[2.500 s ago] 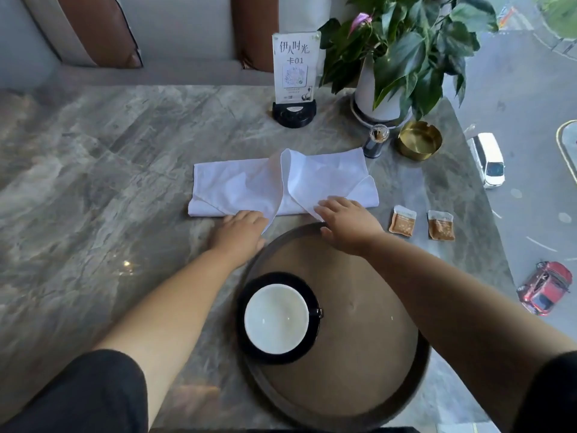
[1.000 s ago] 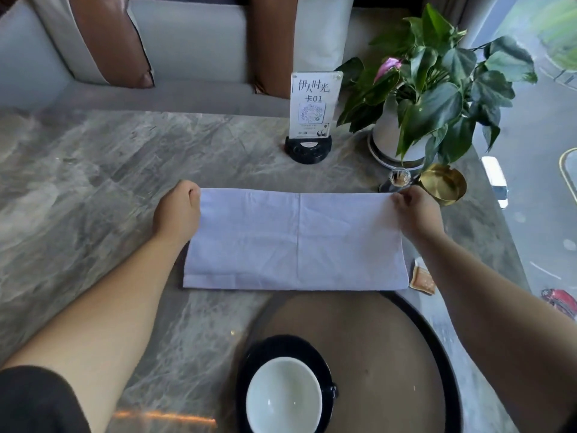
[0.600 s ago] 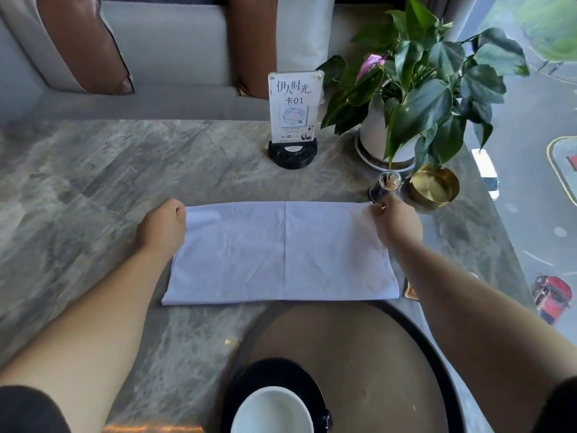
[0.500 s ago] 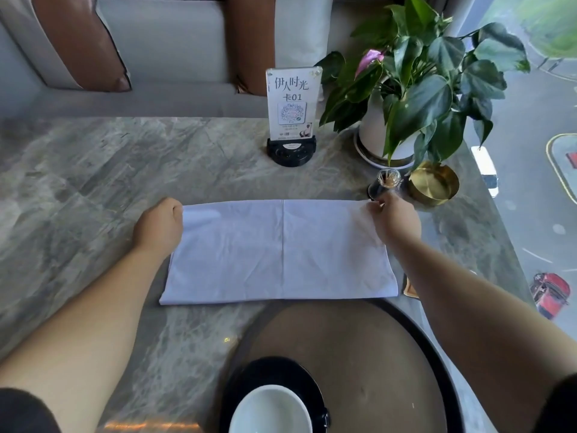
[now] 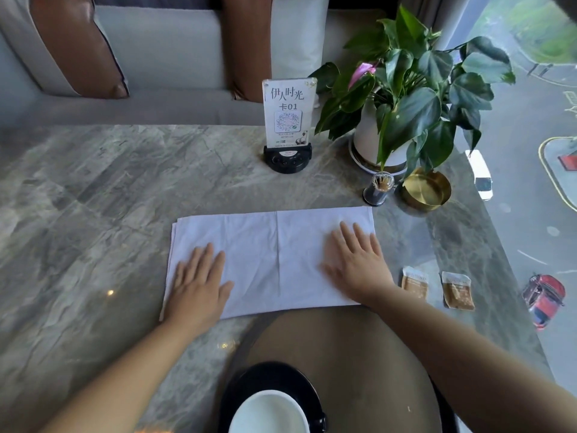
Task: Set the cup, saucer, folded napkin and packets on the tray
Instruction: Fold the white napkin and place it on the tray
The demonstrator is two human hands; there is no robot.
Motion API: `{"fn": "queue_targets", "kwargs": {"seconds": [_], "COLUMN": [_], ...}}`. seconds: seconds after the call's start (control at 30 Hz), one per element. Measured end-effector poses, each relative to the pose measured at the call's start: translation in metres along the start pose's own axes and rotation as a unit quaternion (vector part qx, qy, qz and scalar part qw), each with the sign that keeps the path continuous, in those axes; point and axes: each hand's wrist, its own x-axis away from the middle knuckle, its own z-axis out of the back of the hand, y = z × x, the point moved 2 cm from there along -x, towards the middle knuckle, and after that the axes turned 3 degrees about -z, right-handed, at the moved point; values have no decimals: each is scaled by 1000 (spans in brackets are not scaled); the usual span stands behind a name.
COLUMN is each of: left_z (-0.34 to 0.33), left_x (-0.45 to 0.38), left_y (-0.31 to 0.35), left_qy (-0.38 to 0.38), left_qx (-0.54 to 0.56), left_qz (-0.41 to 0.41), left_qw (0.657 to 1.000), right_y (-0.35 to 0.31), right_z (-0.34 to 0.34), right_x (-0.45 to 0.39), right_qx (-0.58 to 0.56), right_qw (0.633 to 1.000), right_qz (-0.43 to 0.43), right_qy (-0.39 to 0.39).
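Note:
A white napkin [image 5: 274, 254], folded into a long rectangle, lies flat on the marble table just beyond the round brown tray [image 5: 352, 354]. My left hand [image 5: 196, 285] rests flat on the napkin's near left part, fingers spread. My right hand [image 5: 356, 264] lies flat on its right part. A white cup [image 5: 268, 414] sits on a black saucer [image 5: 268, 376] at the tray's near left, cut off by the frame's bottom edge. Two brown packets [image 5: 415, 282] [image 5: 457, 290] lie on the table to the right of my right hand.
At the back stand a table sign on a black base [image 5: 288, 123], a potted plant [image 5: 402, 98], a small toothpick holder [image 5: 379, 189] and a brass bowl [image 5: 426, 190]. The table's right edge runs along a window. A sofa with cushions lies beyond the table.
Both hands let go of the napkin's far corners and came nearer, now lying flat on top of it. The napkin stays as a folded rectangle.

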Motion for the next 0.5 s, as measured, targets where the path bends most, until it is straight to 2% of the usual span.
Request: {"fn": "queue_targets", "kwargs": {"seconds": [0.17, 0.23, 0.33, 0.43, 0.5], "left_z": [-16, -14, -11, -11, -11], "left_x": [15, 16, 22, 32, 34], "left_y": [0, 1, 0, -1, 0], "left_qy": [-22, -26, -18, -16, -21], "left_qx": [4, -3, -5, 5, 6], "left_qz": [44, 63, 88, 89, 92], "left_qw": [999, 998, 996, 996, 995], "right_y": [6, 8, 17, 27, 33], "right_z": [4, 11, 25, 34, 37], "right_x": [-5, -3, 5, 5, 1], "right_qx": [-34, -66, -126, -150, -198], "right_qw": [999, 996, 972, 956, 932], "right_qz": [-2, -62, -196, -252, -294], "right_qy": [-33, -13, 36, -29, -78]}}
